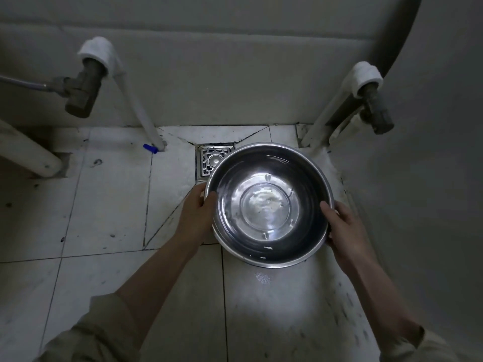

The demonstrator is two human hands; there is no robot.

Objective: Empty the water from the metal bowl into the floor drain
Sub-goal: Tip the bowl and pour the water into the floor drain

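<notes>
At the far left a brass valve (79, 94) hangs off a white pipe (136, 100) that runs down into the tiled floor (109, 205), with a small blue cap (150, 148) lying beside the pipe's foot; none of this touches the work. Next comes the left hand (194, 205), closed on the left rim of the metal bowl (269, 205), thumb hooked over the edge and fingers hidden beneath, so it is grasping the bowl rather than resting on it. Just behind that hand sits the square floor drain (213, 162), its grille partly covered by the bowl's far left edge. The bowl seems to be held roughly level above the floor, a little to the right of the drain, and a shallow layer of clear water seems to lie in its bottom, showing as ripples and glare. It is probably kept flat so nothing spills before the rim is over the grille; pouring would call for a shift left and a tilt away from the person. The right hand (345, 226) clasps the opposite rim the same way, thumb inside the lip, palm along the outer wall. Two-handed support steadies the wide, slippery vessel. At the far right a second wrapped pipe (337, 111) and valve (376, 113) stand against the wall.
</notes>
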